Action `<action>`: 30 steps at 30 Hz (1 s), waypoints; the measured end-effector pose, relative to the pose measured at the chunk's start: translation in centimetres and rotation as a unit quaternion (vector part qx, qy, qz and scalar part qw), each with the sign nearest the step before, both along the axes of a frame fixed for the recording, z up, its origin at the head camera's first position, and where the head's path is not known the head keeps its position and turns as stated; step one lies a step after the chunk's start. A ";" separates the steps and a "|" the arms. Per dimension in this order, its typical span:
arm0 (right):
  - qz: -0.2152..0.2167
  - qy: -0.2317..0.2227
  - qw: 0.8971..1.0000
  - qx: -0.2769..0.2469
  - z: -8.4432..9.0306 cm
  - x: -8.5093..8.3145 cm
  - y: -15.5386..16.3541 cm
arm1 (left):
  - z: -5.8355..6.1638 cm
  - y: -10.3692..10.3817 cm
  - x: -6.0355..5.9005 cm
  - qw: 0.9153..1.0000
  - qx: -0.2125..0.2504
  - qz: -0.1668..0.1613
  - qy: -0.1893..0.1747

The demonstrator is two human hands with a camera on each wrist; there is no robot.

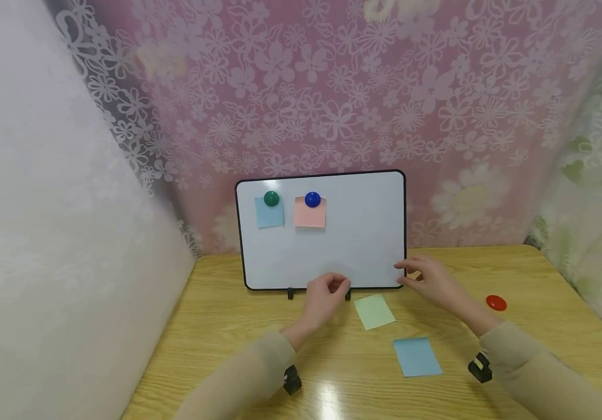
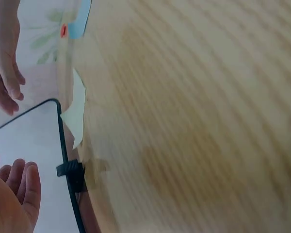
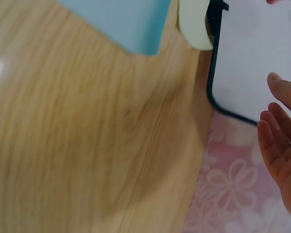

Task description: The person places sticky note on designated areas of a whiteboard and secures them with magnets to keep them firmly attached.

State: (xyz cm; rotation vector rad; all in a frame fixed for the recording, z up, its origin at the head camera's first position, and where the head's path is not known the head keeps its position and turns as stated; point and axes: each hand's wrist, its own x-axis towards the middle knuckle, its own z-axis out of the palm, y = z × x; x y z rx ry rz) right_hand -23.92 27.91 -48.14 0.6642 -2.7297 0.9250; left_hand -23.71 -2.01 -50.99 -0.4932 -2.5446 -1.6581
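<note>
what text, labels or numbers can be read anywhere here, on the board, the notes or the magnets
None: no word, number or sign can be read in any view.
Whiteboard: bare of writing.
Blue note under the green magnet: blank.
Pink note under the blue magnet: blank.
Green note and blue note on the table: blank.
Red magnet: no marking shows.

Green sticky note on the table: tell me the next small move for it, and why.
Probably the left hand should drop onto the green sticky note and pinch its near edge. That note lies flat just beside the hand, below the whiteboard, where two notes already sit under magnets and space remains to their right. Both hands hold nothing; the red magnet lies beyond the right hand.
</note>
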 end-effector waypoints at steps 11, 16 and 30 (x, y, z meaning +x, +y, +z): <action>-0.012 -0.048 0.997 0.051 -1.0 2.8 6.0 | -1.2 2.0 2.3 0.993 -0.060 -0.097 -0.026; 0.018 -0.059 0.995 0.076 -1.1 4.1 8.7 | -1.6 3.3 2.8 0.987 -0.086 -0.135 -0.027; 0.061 -0.221 0.969 0.088 -1.8 7.1 15.3 | -0.9 6.8 4.2 0.962 -0.202 -0.184 -0.022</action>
